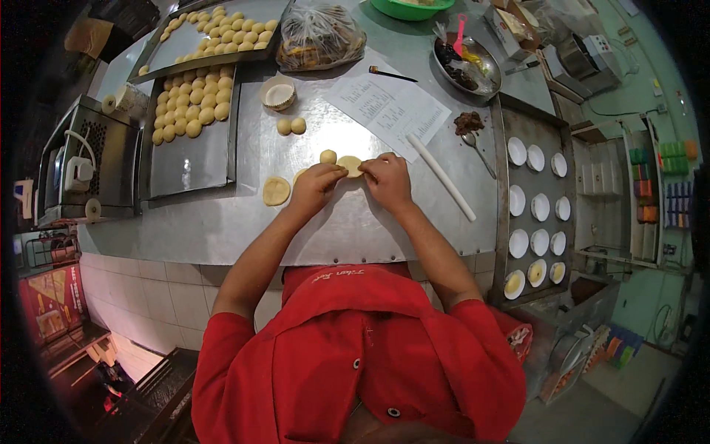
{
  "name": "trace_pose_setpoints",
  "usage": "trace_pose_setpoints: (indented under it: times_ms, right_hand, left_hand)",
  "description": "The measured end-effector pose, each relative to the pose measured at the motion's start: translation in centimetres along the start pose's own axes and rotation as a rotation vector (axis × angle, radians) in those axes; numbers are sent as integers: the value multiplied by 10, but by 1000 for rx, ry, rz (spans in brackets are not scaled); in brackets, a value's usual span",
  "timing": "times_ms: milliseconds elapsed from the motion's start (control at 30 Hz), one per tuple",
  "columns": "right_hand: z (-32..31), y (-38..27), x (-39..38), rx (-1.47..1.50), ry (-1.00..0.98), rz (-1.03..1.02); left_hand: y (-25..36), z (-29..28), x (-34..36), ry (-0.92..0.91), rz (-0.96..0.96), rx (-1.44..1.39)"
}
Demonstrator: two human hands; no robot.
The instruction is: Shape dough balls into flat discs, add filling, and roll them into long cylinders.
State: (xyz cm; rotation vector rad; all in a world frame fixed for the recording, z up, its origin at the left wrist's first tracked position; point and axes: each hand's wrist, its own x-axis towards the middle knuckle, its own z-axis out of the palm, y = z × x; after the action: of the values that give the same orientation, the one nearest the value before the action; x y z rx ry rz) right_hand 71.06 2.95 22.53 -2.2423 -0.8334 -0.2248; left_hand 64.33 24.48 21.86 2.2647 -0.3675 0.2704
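My left hand (316, 185) and my right hand (386, 183) grip a flattened pale dough disc (350, 166) from either side, fingertips closed on its edges. Just behind my left fingers sits a dough ball (328, 156). A flat dough round (276, 191) lies left of my left hand, and part of another piece is mostly hidden behind that hand. Two dough balls (291, 126) sit farther back, below a stack of paper cups (278, 93). Right of my right hand lie a white rolling pin (441, 176) and a spoon (481, 152) beside dark filling (468, 121).
A tray of dough balls (189, 169) and another (207, 37) stand left; a tray with paper cups (538, 288) stands right. A plastic bag (321, 41), printed paper (384, 103), brush (392, 75), steel bowl (466, 83) and green basin (414, 9) are at the back.
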Motion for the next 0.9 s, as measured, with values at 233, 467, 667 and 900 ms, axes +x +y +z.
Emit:
trace_pose_setpoints:
  times_ms: [233,467,667,900]
  right_hand:
    - [8,2,-40,-262,-90,-177]
    - [-51,40,-57,-437,136,213]
    - [-71,69,-109,-651,59,710]
    - [-43,-20,-160,-417,340,747]
  left_hand:
    - [5,26,-31,-47,97,260]
    - [-25,6,18,25,114,156]
    - [-51,-11,39,-266,39,205]
    - [26,16,-36,-106,137,-148]
